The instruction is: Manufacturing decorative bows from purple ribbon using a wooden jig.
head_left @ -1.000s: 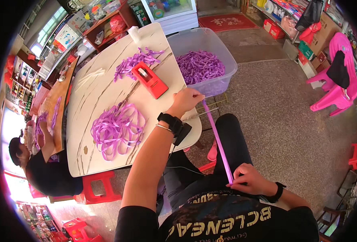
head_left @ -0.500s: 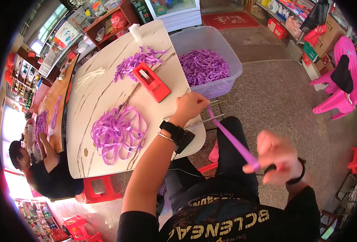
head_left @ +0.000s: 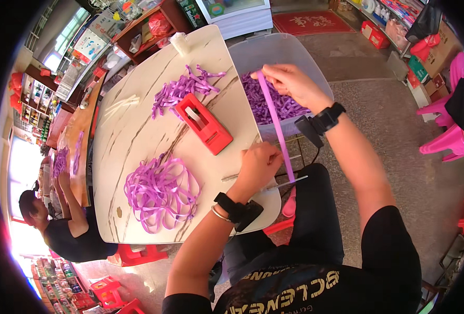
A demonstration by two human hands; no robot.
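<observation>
Right fingers (head_left: 276, 72) pinch a purple ribbon (head_left: 275, 121); left fingers (head_left: 269, 154) curl beside it.

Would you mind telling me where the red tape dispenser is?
In the head view, the red tape dispenser lies on the table, just left of centre, between the pile of short purple ribbons and the left hand.

Bright, with glare far left
</observation>
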